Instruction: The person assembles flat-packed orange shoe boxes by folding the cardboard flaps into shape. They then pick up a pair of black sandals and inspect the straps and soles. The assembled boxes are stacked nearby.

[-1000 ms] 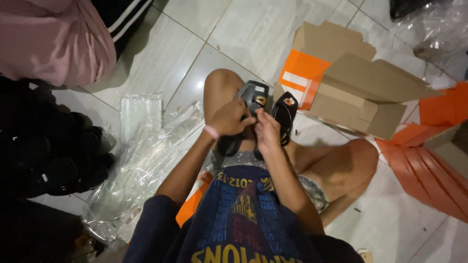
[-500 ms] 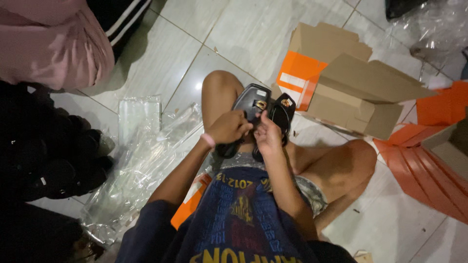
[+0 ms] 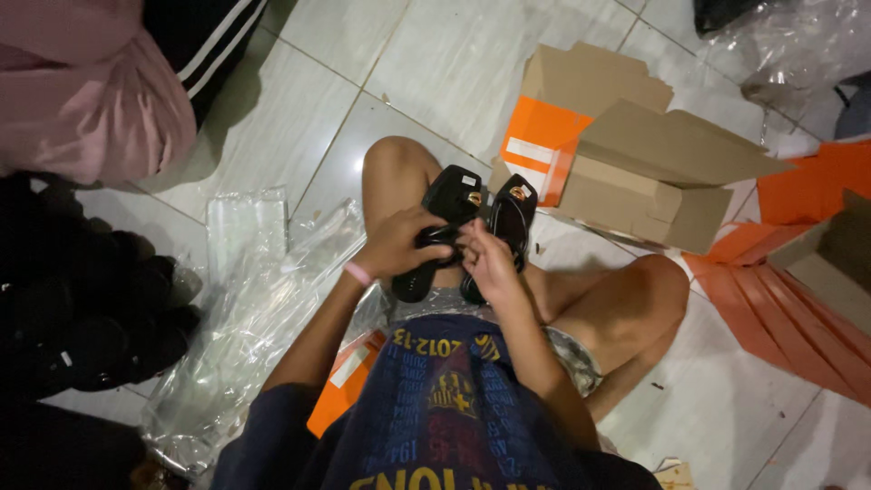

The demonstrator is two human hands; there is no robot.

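Sandals (image 3: 472,227) lowered toward lap | left hand (image 3: 399,245) fingers grip sandals | right hand (image 3: 490,263) fingers pinch them

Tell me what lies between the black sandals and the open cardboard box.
In the head view, only a narrow strip of bare tiled floor separates the black sandals from the open cardboard box.

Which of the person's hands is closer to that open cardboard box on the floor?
Right. The right hand on the sandals lies nearer the cardboard box; the left hand sits farther away.
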